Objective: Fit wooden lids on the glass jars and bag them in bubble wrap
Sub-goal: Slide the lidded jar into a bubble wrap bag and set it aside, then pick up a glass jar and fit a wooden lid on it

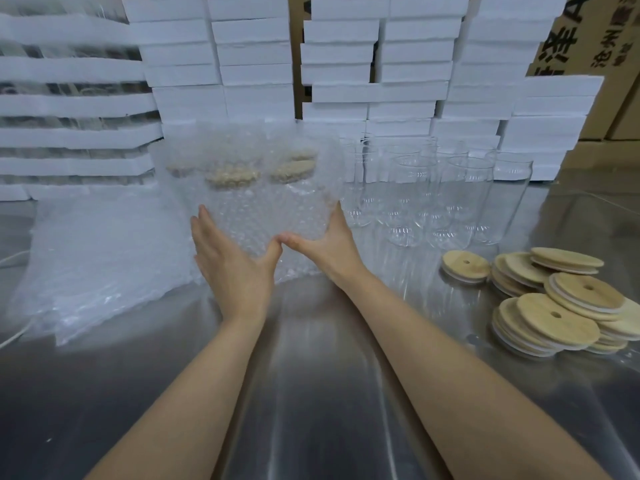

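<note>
View from my head, looking down at a shiny steel table (311,393).

My left hand (230,261) and right hand (323,245) cup a clear glass jar already inside a bubble-wrap bag (263,209), standing upright at the middle of the table. Both hands are flat, with fingers straight. The left palm presses the bag's left side and the right palm presses its right side. My thumbs meet at the front of the base. Neither hand is curled round anything. Through the bubbles I can make out the round pale wooden lid (232,176) on top of this jar.

Just behind and to either side stand more wrapped jars (294,168), their lids showing as tan blurs. I count at least two. The wrap hides any further ones.

To my right, a cluster of bare clear glass jars (446,195) stands open, with no lids on. Nearer me on the right is a loose heap of round wooden lids with small centre holes (550,306). To my left lies a stack of flat empty bubble-wrap bags (104,258).

I judge the work is partly done: a few jars are lidded and bagged, and more than that still wait for both steps.

Stacked white foam boxes (249,64) and brown cardboard cartons (568,36) fill the background.
</note>
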`<control>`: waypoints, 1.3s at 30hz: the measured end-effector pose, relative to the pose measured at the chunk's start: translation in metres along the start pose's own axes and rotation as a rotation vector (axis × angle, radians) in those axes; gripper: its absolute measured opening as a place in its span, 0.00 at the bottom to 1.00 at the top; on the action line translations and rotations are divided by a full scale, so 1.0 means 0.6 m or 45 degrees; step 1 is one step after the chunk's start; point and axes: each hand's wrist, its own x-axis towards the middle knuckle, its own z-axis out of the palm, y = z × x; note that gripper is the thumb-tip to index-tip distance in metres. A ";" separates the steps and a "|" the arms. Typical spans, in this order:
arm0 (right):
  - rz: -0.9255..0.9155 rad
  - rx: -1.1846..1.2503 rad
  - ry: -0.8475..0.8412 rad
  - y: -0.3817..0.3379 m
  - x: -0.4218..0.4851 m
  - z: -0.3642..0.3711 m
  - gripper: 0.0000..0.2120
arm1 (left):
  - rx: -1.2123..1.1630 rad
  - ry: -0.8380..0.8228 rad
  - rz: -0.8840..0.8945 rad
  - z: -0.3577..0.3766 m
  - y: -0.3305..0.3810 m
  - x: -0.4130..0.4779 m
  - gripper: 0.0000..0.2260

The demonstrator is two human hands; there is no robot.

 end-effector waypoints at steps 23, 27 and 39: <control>0.041 0.286 0.167 -0.003 0.014 0.001 0.34 | -0.146 0.144 0.065 0.009 -0.021 0.044 0.45; 0.127 0.295 0.231 -0.017 -0.014 -0.023 0.23 | 0.059 0.174 0.425 -0.005 -0.007 0.033 0.39; 0.250 0.297 0.375 -0.013 -0.048 -0.069 0.14 | 0.089 -0.838 0.876 0.040 0.071 -0.078 0.21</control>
